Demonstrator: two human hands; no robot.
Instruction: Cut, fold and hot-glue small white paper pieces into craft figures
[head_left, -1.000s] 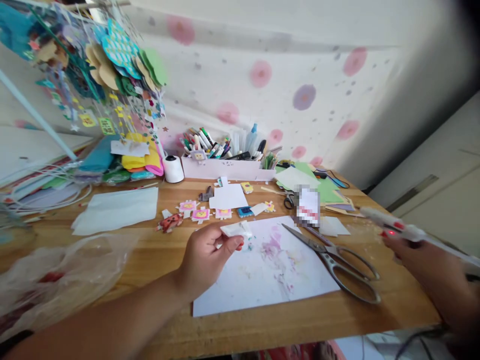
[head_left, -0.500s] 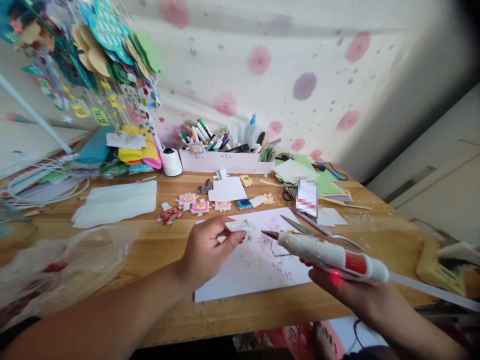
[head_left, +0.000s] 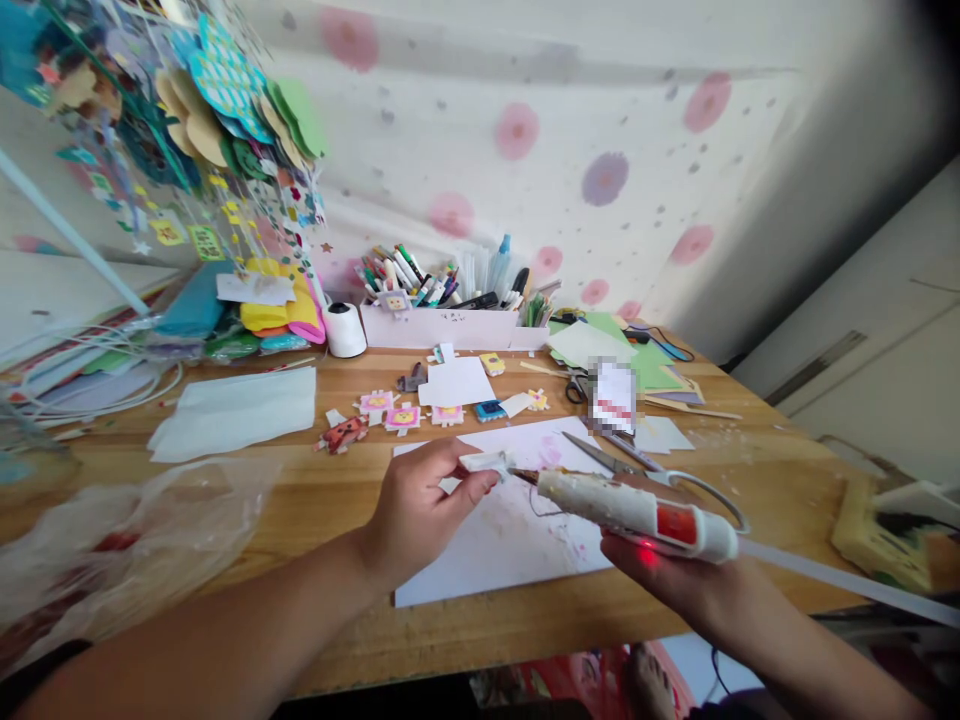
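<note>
Pinched between the thumb and fingers of my left hand is a small white paper piece. My right hand is wrapped round a hot glue gun with a lit red light and a clear glue stick out of its back. Its dark nozzle points left, at or very close to the right end of the paper piece; whether they touch I cannot tell. Both hands are above a stained white sheet. Scissors lie behind the glue gun, partly hidden by it.
Small paper cut-outs and a white card lie beyond my hands. A pen box and a thread spool stand at the back. Crumpled plastic is at left, green paper at back right. Paper decorations hang upper left.
My right hand has brought the glue gun left, so its nozzle is now at the paper piece. My left hand has shifted slightly right, still pinching the piece.
</note>
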